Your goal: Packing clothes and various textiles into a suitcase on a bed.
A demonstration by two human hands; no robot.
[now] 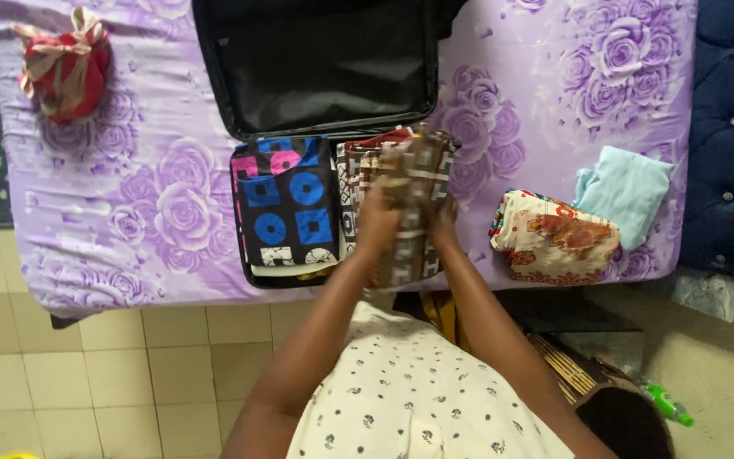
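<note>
Both my hands hold a folded brown-and-cream patterned cloth (414, 183) upright over an open black suitcase (214, 76) on the bed. My left hand (378, 223) grips its left side and my right hand (445, 221) its right side. Beneath it, the right half of the case holds a red, white and brown patterned stack (354, 174). The left half holds a folded black cloth with blue and pink shapes (286, 204).
A purple floral sheet (146, 212) covers the bed. To the right lie a folded cream floral cloth (554, 238) and a light blue cloth (626, 191). A red knotted bundle (65, 68) sits far left. The floor has beige tiles (87, 382) and a green bottle (669, 404).
</note>
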